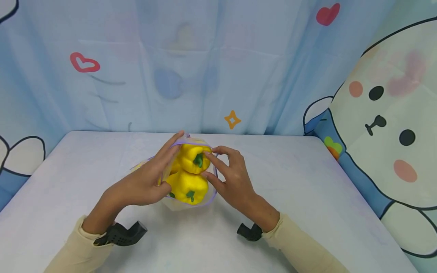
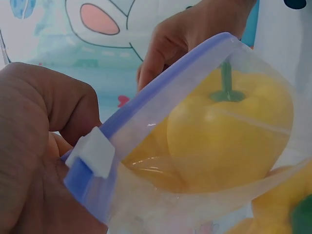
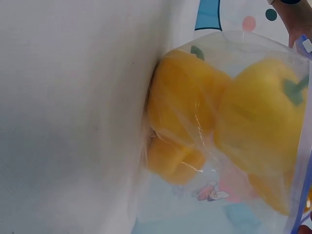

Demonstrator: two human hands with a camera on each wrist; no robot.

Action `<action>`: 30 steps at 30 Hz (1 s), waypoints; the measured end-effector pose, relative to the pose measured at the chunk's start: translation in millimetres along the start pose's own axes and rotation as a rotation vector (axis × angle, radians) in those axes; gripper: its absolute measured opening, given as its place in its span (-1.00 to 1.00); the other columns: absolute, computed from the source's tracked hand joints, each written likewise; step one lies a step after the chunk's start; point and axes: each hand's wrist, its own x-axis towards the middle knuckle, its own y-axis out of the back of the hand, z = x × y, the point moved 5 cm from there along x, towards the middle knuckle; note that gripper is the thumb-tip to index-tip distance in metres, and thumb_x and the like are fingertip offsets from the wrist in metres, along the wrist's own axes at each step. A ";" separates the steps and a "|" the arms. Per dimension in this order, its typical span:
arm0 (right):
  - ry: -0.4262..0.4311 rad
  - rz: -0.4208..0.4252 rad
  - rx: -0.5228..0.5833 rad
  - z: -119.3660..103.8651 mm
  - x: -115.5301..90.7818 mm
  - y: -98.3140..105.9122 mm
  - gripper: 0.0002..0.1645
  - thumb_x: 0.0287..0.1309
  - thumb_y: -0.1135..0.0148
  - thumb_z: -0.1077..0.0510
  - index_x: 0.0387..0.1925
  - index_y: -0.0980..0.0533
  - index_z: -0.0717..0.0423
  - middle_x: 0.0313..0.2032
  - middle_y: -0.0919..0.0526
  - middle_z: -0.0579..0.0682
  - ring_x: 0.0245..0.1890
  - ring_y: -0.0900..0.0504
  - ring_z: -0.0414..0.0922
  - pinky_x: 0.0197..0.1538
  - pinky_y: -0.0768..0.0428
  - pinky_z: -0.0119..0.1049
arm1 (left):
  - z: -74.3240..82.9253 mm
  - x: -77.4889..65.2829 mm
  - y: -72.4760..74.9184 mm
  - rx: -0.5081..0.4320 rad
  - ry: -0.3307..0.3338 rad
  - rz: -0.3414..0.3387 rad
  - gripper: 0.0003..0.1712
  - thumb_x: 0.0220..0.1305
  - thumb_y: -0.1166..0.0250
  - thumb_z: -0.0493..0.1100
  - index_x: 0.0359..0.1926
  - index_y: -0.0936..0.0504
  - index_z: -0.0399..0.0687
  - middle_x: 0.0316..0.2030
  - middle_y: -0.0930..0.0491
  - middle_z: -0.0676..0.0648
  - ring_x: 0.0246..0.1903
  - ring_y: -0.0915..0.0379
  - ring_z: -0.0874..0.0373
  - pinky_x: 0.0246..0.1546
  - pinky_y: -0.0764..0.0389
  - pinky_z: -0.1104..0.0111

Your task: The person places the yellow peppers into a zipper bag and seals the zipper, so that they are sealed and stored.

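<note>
A clear zip bag (image 1: 175, 204) with a purple rim stands mouth toward me at mid table. My left hand (image 1: 145, 182) holds its left side, and in the left wrist view fingers curl at the rim beside a white slider (image 2: 93, 152). At the mouth show an upper yellow bell pepper (image 1: 186, 156) and a lower yellow bell pepper (image 1: 187, 185), both with green stems. My right hand (image 1: 236, 181) reaches over the right rim, index finger and thumb spread around the upper pepper's stem side. Through the plastic, the right wrist view shows several peppers (image 3: 183, 97) inside.
The bag rests on a white table (image 1: 280, 182), near its back edge. Behind hangs a light blue curtain (image 1: 249, 72) with cartoon prints. Black wrist cameras (image 1: 125, 234) sit at both cuffs, low over the tabletop.
</note>
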 end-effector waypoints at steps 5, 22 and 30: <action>0.038 0.029 0.052 -0.9 1.0 2.6 -0.44 0.35 -0.11 -0.08 0.15 -0.50 0.27 0.15 -0.37 0.26 0.16 -0.35 0.16 0.20 -0.36 -0.04 | -5.2 -1.4 2.9 -0.045 0.033 0.008 0.14 -0.08 -0.10 -0.57 0.52 0.24 -0.24 0.52 0.42 0.11 0.48 0.34 0.12 0.37 0.00 0.16; -0.182 -0.016 0.529 37.6 -5.6 -1.8 -0.41 0.10 -0.13 0.60 0.21 -0.42 0.42 0.18 -0.52 0.21 0.21 -0.47 0.08 0.18 -0.46 -0.15 | -8.0 -2.3 4.0 -0.046 0.061 0.009 0.12 -0.06 -0.08 -0.53 0.53 0.21 -0.17 0.52 0.41 0.15 0.48 0.34 0.15 0.39 0.03 0.14; -0.162 0.025 0.473 39.9 -4.0 5.5 -0.51 -0.01 -0.23 0.62 0.02 -0.58 0.39 0.02 -0.63 0.19 0.06 -0.61 0.03 0.01 -0.58 -0.22 | -9.6 -2.4 2.4 -0.037 0.052 -0.003 0.14 -0.07 -0.08 -0.52 0.54 0.24 -0.15 0.52 0.41 0.14 0.48 0.36 0.16 0.40 0.05 0.15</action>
